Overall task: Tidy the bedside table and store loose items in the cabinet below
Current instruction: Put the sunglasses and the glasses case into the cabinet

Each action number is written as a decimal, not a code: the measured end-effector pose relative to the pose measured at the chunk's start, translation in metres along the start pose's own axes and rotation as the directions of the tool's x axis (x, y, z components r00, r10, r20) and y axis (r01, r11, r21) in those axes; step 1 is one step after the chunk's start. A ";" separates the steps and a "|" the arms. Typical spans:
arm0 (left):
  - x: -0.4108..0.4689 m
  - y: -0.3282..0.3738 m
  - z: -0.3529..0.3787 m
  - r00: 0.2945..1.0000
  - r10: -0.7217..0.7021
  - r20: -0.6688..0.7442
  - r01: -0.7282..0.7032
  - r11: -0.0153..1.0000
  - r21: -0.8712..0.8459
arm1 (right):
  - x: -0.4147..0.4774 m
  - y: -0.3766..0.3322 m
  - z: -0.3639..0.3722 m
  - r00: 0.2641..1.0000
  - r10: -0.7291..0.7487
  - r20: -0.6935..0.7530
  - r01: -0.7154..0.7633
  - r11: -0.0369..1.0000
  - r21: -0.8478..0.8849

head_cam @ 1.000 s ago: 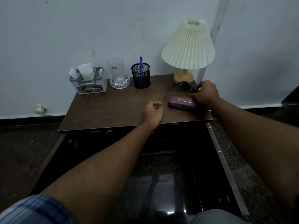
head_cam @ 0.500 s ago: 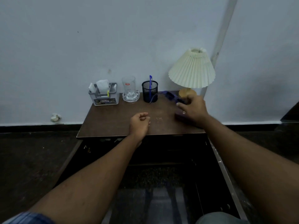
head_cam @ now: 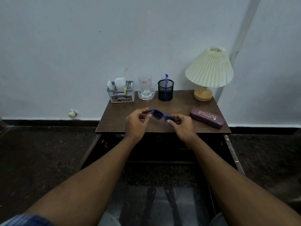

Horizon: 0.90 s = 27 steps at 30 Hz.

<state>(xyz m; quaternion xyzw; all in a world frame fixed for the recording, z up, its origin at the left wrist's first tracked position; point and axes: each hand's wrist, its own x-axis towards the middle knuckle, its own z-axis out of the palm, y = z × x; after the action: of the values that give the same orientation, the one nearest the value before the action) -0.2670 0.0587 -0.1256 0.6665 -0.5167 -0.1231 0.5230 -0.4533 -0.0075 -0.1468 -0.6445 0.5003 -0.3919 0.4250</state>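
A pair of blue glasses hangs just above the middle of the brown bedside table, held at both ends. My left hand pinches its left end and my right hand grips its right end. A closed purple glasses case lies on the table's right side, apart from my right hand. Below the tabletop the cabinet is dark, with its doors swung open to either side.
Along the back of the table stand a grey organiser box with papers, a clear glass on a glass dish, a black mesh pen cup with a blue pen and a cream pleated lamp. The wall is right behind.
My right hand lifted the glasses from beside the lamp and carried them left to the table's middle. My left hand, a fist before, now grips their other end. The case lies uncovered.
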 end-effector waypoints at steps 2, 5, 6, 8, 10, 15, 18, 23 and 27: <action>-0.002 -0.003 0.001 0.999 0.042 -0.006 -0.042 0.998 0.039 | -0.002 0.002 0.004 1.000 0.007 0.006 -0.007 1.000 0.002; -0.006 -0.006 0.007 0.998 0.070 0.006 -0.071 0.995 0.068 | -0.004 0.010 0.008 0.999 0.026 0.018 -0.026 1.000 0.013; -0.007 -0.007 0.009 0.996 0.090 0.024 -0.092 0.992 0.084 | -0.006 0.013 0.009 0.999 0.043 0.024 -0.044 0.999 0.031; -0.008 -0.009 0.013 0.987 0.132 0.093 -0.144 0.980 0.141 | -0.010 0.018 0.012 0.997 0.076 0.017 -0.077 0.995 0.068; -0.011 -0.011 0.017 0.969 0.173 0.175 -0.210 0.953 0.219 | -0.012 0.021 0.014 0.997 0.075 -0.007 -0.074 0.993 0.094; -0.016 -0.009 0.027 0.947 0.209 0.244 -0.288 0.887 0.362 | -0.013 0.018 0.013 0.993 0.101 -0.057 -0.091 0.984 0.152; -0.016 -0.006 0.032 0.949 0.192 0.248 -0.280 0.877 0.391 | -0.016 0.020 0.012 0.990 0.137 -0.029 -0.128 0.970 0.205; -0.017 0.003 0.036 0.955 0.161 0.248 -0.255 0.873 0.417 | -0.020 0.016 0.004 0.991 0.129 -0.018 -0.118 0.946 0.304; -0.017 0.009 0.036 0.963 0.119 0.241 -0.213 0.885 0.415 | -0.023 0.006 0.000 0.993 0.116 0.005 -0.108 0.910 0.400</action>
<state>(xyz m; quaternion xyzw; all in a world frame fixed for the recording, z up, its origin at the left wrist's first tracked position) -0.3046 0.0523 -0.1401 0.7032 -0.6385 -0.0280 0.3115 -0.4599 0.0145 -0.1543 -0.5106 0.4499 -0.4670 0.5647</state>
